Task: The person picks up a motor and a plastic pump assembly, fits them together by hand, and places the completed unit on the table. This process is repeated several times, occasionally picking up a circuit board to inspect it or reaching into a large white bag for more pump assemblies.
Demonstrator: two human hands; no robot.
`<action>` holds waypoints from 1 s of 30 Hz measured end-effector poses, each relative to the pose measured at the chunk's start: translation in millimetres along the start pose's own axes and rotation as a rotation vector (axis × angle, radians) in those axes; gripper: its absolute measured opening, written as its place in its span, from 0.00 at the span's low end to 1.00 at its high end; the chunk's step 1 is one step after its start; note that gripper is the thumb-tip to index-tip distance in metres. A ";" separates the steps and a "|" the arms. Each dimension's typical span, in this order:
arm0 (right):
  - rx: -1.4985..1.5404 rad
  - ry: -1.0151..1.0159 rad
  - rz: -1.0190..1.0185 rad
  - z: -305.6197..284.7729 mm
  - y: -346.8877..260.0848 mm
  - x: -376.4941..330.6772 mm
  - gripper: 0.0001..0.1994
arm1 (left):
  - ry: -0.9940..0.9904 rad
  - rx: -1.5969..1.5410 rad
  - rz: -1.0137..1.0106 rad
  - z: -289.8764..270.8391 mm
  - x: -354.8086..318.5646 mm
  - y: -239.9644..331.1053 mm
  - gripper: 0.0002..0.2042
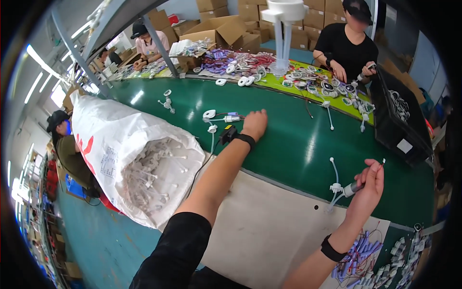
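My right hand is closed round a small pump motor, a grey and white cylinder. A clear tube and a white fitting hang from the motor, and a thin wire with a small white plug sticks out past my fingertips. Reaching over the green belt, my left hand has its fingers curled. Right beside them lies a similar motor with tubing and a white ring-shaped part. Its wires run toward my fingers, which hide what they hold, if anything.
A white woven sack of white tubed fittings lies open at left. Purple wired cylinders lie at lower right. A black crate stands at right. Across the belt, a co-worker handles parts on a yellow-green surface.
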State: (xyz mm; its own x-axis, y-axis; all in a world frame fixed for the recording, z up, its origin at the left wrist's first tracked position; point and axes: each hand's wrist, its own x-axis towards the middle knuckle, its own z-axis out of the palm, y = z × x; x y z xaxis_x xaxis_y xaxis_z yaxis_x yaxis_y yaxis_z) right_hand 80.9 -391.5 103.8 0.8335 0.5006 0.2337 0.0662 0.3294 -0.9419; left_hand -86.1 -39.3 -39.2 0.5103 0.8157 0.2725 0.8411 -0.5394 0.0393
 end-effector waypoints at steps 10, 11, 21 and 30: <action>0.351 -0.051 0.024 -2.2 -40.1 -17.3 0.13 | 0.006 -0.315 0.165 -111.7 -99.7 58.2 0.17; 0.376 -0.051 0.015 -5.6 -51.5 -19.8 0.13 | 0.131 -0.534 0.217 -119.8 -128.8 77.0 0.18; 1.048 -0.461 0.460 40.7 -83.6 -82.3 0.12 | -0.647 -2.014 -0.454 -182.7 -301.6 59.7 0.43; 0.846 -0.471 0.698 87.9 0.8 -163.3 0.13 | -0.836 -2.232 -0.361 -188.5 -348.1 18.2 0.30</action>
State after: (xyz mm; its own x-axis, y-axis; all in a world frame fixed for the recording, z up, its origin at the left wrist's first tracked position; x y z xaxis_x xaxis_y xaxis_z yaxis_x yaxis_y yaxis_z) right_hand -103.4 -402.6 86.1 0.2507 0.9675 -0.0336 -0.8510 0.2037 -0.4840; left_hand -282.2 -372.4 47.9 0.8552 0.4635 -0.2321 -0.2077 0.7166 0.6659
